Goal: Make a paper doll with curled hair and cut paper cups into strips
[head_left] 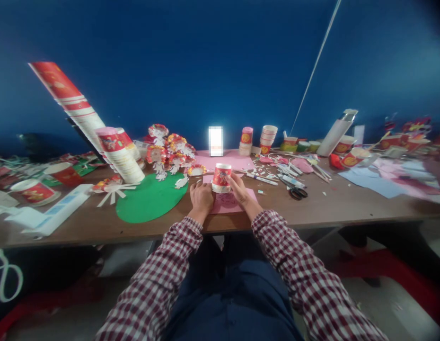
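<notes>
A red and white paper cup with a printed figure stands upside down, wider rim low, in front of me. My right hand has its fingers and thumb closed on the cup's right side. Close against the lower left of the cup is my left hand, its fingers curled and its back toward me. Its fingertips are hidden, so what they grip, if anything, does not show. Beneath both hands lies a pink paper sheet with dark marks. To the left is a green paper oval.
Several paper cut-out figures stand behind the green oval. A tall leaning cup stack is at left, near a white power strip. At right lie black-handled scissors, a marker and scraps. A blurred bright rectangle stands behind.
</notes>
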`<act>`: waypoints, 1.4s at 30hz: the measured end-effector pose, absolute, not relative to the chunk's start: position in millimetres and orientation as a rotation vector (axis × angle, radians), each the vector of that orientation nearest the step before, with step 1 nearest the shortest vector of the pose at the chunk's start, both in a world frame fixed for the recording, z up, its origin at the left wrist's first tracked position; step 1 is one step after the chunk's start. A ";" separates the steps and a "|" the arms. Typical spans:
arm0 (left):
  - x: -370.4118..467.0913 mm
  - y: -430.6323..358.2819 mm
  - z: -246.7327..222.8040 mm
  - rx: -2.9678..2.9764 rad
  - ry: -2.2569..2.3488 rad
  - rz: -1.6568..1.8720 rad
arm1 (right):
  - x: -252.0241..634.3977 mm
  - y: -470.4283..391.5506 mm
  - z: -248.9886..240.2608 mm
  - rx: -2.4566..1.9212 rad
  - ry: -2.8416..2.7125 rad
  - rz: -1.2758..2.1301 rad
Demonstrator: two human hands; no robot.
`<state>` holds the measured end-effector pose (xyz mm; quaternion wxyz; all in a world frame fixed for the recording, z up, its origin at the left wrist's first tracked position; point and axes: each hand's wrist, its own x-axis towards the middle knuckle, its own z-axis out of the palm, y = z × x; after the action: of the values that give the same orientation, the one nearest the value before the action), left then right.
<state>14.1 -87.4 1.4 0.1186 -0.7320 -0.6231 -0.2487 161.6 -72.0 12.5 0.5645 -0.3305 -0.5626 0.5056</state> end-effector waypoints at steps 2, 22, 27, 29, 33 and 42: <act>14.0 -87.6 1.9 -2.134 -1.846 -0.733 | 160.6 -71.2 12.3 -0.740 -1.314 1.205; 14.8 -89.2 5.4 -2.118 -1.876 -0.795 | 158.8 -73.1 8.9 -0.774 -1.413 1.146; 12.6 -85.8 2.9 -2.123 -1.885 -0.775 | 159.7 -72.6 9.9 -0.828 -1.408 1.179; 12.0 -85.4 2.0 -2.121 -1.897 -0.779 | 160.0 -70.8 7.8 -0.824 -1.389 1.189; 11.3 -85.4 1.3 -2.113 -1.907 -0.793 | 160.7 -68.6 4.5 -0.809 -1.389 1.175; 10.3 -85.3 0.8 -2.116 -1.906 -0.696 | 162.0 -70.6 7.5 -0.870 -1.390 1.135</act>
<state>10.3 -85.3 0.8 0.1046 -0.7179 -0.6465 -0.2361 162.0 -70.6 7.5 0.5429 -0.3663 -0.5854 0.4780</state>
